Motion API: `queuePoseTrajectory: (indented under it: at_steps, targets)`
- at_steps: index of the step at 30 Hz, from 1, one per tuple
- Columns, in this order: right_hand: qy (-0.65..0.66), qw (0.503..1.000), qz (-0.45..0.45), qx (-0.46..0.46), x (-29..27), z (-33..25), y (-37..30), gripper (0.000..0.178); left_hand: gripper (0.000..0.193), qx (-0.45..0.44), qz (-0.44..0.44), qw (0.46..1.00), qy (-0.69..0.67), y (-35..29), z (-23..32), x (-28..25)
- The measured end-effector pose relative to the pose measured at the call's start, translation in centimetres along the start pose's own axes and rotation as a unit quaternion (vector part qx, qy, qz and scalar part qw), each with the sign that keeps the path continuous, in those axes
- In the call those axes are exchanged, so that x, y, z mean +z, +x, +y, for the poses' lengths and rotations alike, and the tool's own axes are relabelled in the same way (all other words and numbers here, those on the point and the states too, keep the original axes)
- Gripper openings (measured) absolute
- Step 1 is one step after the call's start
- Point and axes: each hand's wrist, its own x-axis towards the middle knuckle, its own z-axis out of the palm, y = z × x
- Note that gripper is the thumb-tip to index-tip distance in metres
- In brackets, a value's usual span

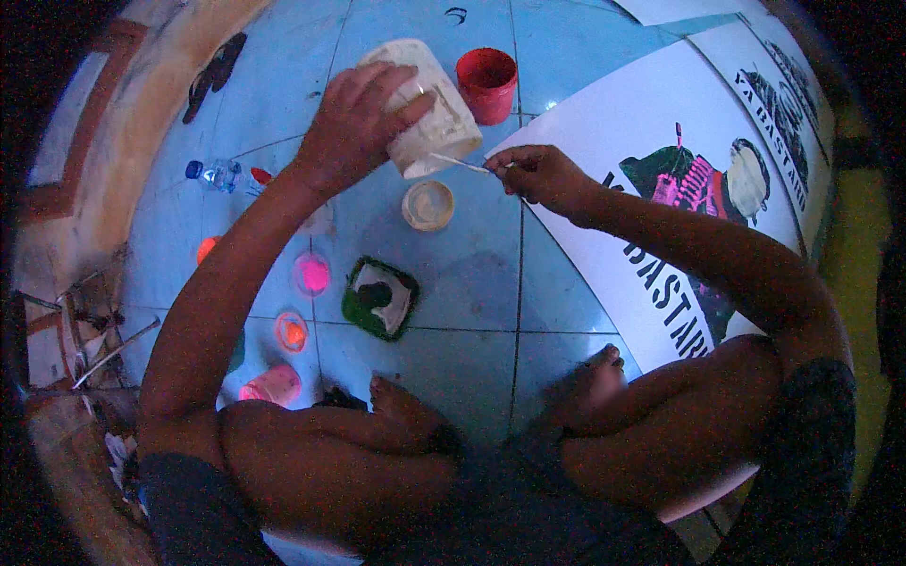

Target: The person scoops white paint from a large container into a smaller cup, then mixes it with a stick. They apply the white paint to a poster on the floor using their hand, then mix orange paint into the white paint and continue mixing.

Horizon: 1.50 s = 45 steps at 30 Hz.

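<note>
My left hand (359,118) is closed around a whitish plastic container (445,118), which it holds tilted over the tiled floor. A thin paintbrush (462,163) is pinched in the fingers of my right hand (543,177). Its pale end is at the lower rim of the container; whether it goes inside, I cannot tell. Just below stands a small round pot (427,206) with cream-coloured paint in it. A red paint pot (488,87) is beyond my right hand, close to the container.
White sheets with stencilled lettering and a painted figure (675,179) lie at the right. A green tray (381,298) holds white and dark paint. To the left are pink (312,274) and orange (292,332) paint pots, a pink container (271,385) and a plastic bottle (225,175).
</note>
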Motion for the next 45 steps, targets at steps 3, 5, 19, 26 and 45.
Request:
queuePoseTrajectory:
  at_steps: [3, 5, 19, 26, 45]
  targets:
    - [-0.021, 0.999, 0.008, 0.048, 1.0, 0.7, -0.3, 0.026, 0.055, 0.022, 0.005, 0.998, -0.051, -1.6, 1.3, 1.4]
    - [-0.031, 0.996, -0.001, 0.087, 1.5, 0.8, -0.5, 0.023, 0.048, 0.029, -0.030, 0.998, -0.046, -2.8, 1.9, 2.3]
    - [-0.163, 0.985, 0.041, -0.025, 2.3, 5.0, 0.8, 0.027, 0.043, 0.001, -0.134, 0.990, -0.047, -6.5, 3.3, 5.7]
    - [-0.210, 0.967, 0.129, -0.064, 2.8, 3.1, 1.5, 0.021, 0.060, -0.043, -0.171, 0.978, -0.115, -6.0, 2.0, 6.1]
    - [-0.038, 0.998, 0.005, -0.047, 1.9, -0.1, 5.2, 0.022, 0.083, -0.085, -0.016, 0.996, -0.034, -1.9, -3.2, 2.4]
